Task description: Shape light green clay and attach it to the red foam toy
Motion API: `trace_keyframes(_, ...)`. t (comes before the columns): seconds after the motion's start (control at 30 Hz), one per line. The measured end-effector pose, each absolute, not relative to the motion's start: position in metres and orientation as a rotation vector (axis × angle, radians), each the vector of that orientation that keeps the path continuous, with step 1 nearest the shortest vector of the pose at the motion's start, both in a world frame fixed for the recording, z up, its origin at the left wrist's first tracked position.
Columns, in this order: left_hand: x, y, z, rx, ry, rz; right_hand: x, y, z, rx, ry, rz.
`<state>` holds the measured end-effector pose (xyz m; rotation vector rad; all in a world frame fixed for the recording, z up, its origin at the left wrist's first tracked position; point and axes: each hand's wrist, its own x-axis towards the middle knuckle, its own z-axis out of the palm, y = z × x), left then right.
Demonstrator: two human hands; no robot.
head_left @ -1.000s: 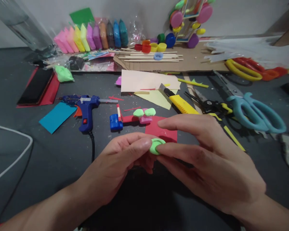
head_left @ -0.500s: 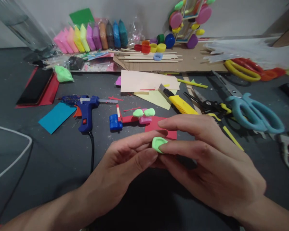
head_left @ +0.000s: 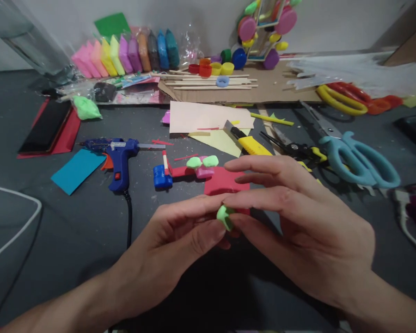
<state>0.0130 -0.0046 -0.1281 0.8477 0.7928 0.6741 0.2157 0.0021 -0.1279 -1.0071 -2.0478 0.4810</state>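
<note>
A small lump of light green modelling clay is pinched between both hands over the dark table. My left hand grips it from the left with thumb and fingers. From the right, my right hand presses the clay between thumb and index finger, its other fingers spread above. Just beyond lies a red sheet, partly covered by my fingers. Behind the hands sits a small assembly with a blue cap piece, a red strip, a pink piece and two green clay pads.
A blue glue gun with a black cord lies left, near a blue card. A yellow utility knife, pliers and light-blue scissors lie right. Coloured clay packs and wooden sticks line the back.
My right fingers have shifted from pushing into the hollowed face of the clay to pinching its edge. The clay has turned and looks folded. The whole view has shifted slightly.
</note>
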Motion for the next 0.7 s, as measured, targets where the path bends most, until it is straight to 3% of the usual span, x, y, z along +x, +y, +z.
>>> trace_keyframes(0.4, 0.016, -0.001, -0.119, 1.045, 0.837, 0.639, 0.215, 0.001, -0.129, -0.993, -2.138, 0.271)
trace_keyframes(0.7, 0.014, -0.006, -0.132, 0.789, 0.769, 0.673, 0.213, -0.002, -0.126, -1.016, -2.118, 0.287)
